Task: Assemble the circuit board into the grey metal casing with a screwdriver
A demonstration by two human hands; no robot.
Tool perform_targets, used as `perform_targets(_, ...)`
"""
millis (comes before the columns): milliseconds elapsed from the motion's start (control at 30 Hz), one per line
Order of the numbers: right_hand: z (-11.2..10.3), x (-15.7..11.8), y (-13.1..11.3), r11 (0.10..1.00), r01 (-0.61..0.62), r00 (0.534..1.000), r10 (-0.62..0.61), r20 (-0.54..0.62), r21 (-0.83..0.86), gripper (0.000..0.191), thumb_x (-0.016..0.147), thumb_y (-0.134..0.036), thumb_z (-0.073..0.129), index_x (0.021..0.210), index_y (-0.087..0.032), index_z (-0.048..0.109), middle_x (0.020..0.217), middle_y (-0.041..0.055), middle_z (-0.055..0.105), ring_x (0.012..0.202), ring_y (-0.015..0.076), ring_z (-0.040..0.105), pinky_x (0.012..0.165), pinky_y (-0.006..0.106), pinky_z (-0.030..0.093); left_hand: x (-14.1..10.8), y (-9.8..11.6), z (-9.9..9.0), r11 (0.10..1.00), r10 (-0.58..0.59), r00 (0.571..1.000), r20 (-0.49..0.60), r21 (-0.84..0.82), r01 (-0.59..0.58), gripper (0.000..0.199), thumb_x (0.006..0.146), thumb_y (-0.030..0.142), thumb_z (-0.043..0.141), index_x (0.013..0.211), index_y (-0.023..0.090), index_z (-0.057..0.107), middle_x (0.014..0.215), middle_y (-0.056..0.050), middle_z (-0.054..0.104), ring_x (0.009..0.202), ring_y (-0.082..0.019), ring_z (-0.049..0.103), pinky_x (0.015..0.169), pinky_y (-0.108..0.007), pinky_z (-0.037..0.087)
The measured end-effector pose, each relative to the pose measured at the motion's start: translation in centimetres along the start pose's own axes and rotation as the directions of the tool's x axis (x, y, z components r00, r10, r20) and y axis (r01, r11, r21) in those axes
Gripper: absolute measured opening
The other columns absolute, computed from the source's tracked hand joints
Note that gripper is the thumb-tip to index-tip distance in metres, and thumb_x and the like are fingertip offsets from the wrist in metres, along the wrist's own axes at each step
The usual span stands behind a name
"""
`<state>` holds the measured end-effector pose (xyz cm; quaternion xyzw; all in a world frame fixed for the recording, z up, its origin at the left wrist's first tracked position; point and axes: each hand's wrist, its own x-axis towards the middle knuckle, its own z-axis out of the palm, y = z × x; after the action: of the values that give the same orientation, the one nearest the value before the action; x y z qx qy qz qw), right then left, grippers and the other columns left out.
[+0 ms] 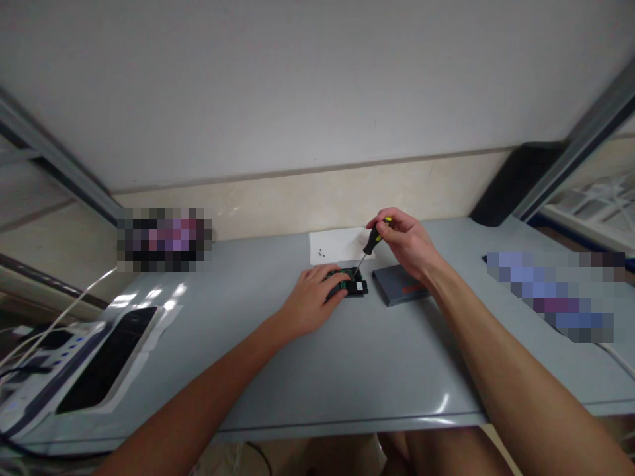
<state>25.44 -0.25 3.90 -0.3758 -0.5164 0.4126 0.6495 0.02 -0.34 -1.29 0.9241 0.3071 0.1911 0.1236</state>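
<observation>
My right hand (pixel 399 241) grips a screwdriver (pixel 376 237) with a black and yellow handle. Its shaft slants down to the left, and the tip meets or nearly meets a small circuit board assembly (pixel 356 287) with black parts and a white label. Over the left part of that assembly lies my left hand (pixel 317 294), its fingers curved around it and holding it on the table. A flat dark grey case (pixel 397 285) with a reddish mark rests to the right, partly behind my right wrist. Several tiny dark screws (pixel 321 252) lie on a white sheet of paper (pixel 342 244) behind the board.
The grey table (pixel 347 370) meets a wall at the back. A tablet-like black screen (pixel 109 360) and a white power strip with cables (pixel 64 350) are on the left. Blurred-out items sit at both sides. A tall black object (pixel 516 182) leans at the back right.
</observation>
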Motion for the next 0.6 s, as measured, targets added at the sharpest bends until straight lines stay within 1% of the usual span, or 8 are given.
perform_targets(100, 0.0, 0.05, -0.14, 0.999, 0.026, 0.999, -0.025, 0.046, -0.033, 0.034, 0.08, -0.052, 0.09, 0.104, -0.032, 0.078, 0.097, 0.0023, 0.074, 0.096, 0.0243, 0.064, 0.092, 0.041, 0.051, -0.04, -0.01, 0.06, 1.0, -0.002, 1.0, -0.004, -0.002, 0.002, 0.027, 0.112, 0.033, 0.055, 0.137, 0.029, 0.066, 0.148, -0.008, 0.064, 0.14, -0.028, 0.058, 0.118, -0.05, 0.044)
perform_targets(133, 0.09, 0.04, -0.17, 0.999, 0.025, 0.998, -0.024, 0.066, -0.025, 0.033, 0.083, -0.053, 0.086, 0.106, -0.031, 0.077, 0.099, 0.0029, 0.075, 0.099, 0.0251, 0.065, 0.094, 0.042, 0.051, -0.05, 0.0, 0.05, 1.0, -0.003, 1.0, -0.004, -0.005, 0.003, 0.027, 0.112, 0.033, 0.055, 0.137, 0.029, 0.066, 0.147, -0.008, 0.064, 0.14, -0.028, 0.058, 0.118, -0.05, 0.045)
perform_targets(233, 0.37, -0.06, -0.15, 1.0, 0.02, 0.997, -0.02, 0.074, 0.01, 0.03, 0.089, -0.057, 0.08, 0.1, -0.029, 0.075, 0.104, 0.004, 0.075, 0.102, 0.0251, 0.066, 0.094, 0.042, 0.052, -0.07, 0.01, 0.02, 1.0, -0.005, 1.0, -0.002, -0.009, 0.005, 0.027, 0.112, 0.033, 0.056, 0.137, 0.029, 0.066, 0.147, -0.008, 0.064, 0.14, -0.028, 0.057, 0.118, -0.05, 0.045)
perform_targets(300, 0.38, -0.09, -0.1, 0.999, 0.03, 0.999, -0.029, 0.04, -0.017, 0.028, 0.084, -0.053, 0.086, 0.093, -0.029, 0.074, 0.1, 0.0026, 0.072, 0.096, 0.0235, 0.064, 0.09, 0.04, 0.052, -0.09, -0.02, 0.01, 1.0, -0.007, 1.0, -0.002, -0.005, 0.007, 0.027, 0.112, 0.033, 0.056, 0.137, 0.029, 0.066, 0.148, -0.008, 0.064, 0.14, -0.028, 0.058, 0.117, -0.05, 0.045)
perform_targets(367, 0.26, -0.06, -0.1, 0.998, 0.032, 0.999, -0.031, 0.019, -0.048, 0.029, 0.076, -0.045, 0.093, 0.089, -0.028, 0.074, 0.093, 0.0012, 0.07, 0.091, 0.0221, 0.062, 0.089, 0.039, 0.051, -0.1, -0.06, 0.02, 1.0, -0.004, 1.0, -0.001, 0.001, 0.004, 0.028, 0.112, 0.033, 0.056, 0.138, 0.029, 0.065, 0.148, -0.008, 0.064, 0.14, -0.028, 0.057, 0.117, -0.049, 0.045)
perform_targets(433, 0.16, 0.0, -0.15, 1.0, 0.015, 0.999, -0.014, 0.034, -0.022, 0.031, 0.073, -0.042, 0.094, 0.094, -0.029, 0.076, 0.094, 0.0014, 0.071, 0.093, 0.0224, 0.063, 0.09, 0.039, 0.051, -0.09, -0.07, 0.03, 1.0, -0.001, 1.0, 0.001, 0.001, 0.001, 0.028, 0.112, 0.032, 0.057, 0.138, 0.028, 0.065, 0.149, -0.008, 0.064, 0.141, -0.028, 0.057, 0.117, -0.049, 0.045)
perform_targets(533, 0.21, 0.01, -0.2, 0.997, -0.037, 0.997, 0.031, 0.075, 0.07, 0.034, 0.078, -0.047, 0.09, 0.104, -0.03, 0.075, 0.106, 0.0031, 0.076, 0.1, 0.024, 0.067, 0.092, 0.04, 0.051, -0.04, -0.01, 0.04, 1.0, -0.003, 1.0, 0.005, -0.005, 0.003, 0.027, 0.112, 0.031, 0.057, 0.138, 0.029, 0.066, 0.148, -0.008, 0.064, 0.141, -0.028, 0.057, 0.118, -0.05, 0.044)
perform_targets(600, 0.25, -0.02, -0.16, 0.994, -0.056, 0.996, 0.05, 0.07, 0.09, 0.031, 0.082, -0.053, 0.085, 0.099, -0.029, 0.073, 0.109, 0.0037, 0.076, 0.101, 0.0242, 0.067, 0.09, 0.039, 0.051, -0.02, 0.03, 0.04, 1.0, -0.004, 1.0, 0.005, -0.006, 0.004, 0.027, 0.111, 0.031, 0.057, 0.137, 0.029, 0.066, 0.148, -0.008, 0.064, 0.141, -0.028, 0.057, 0.118, -0.05, 0.044)
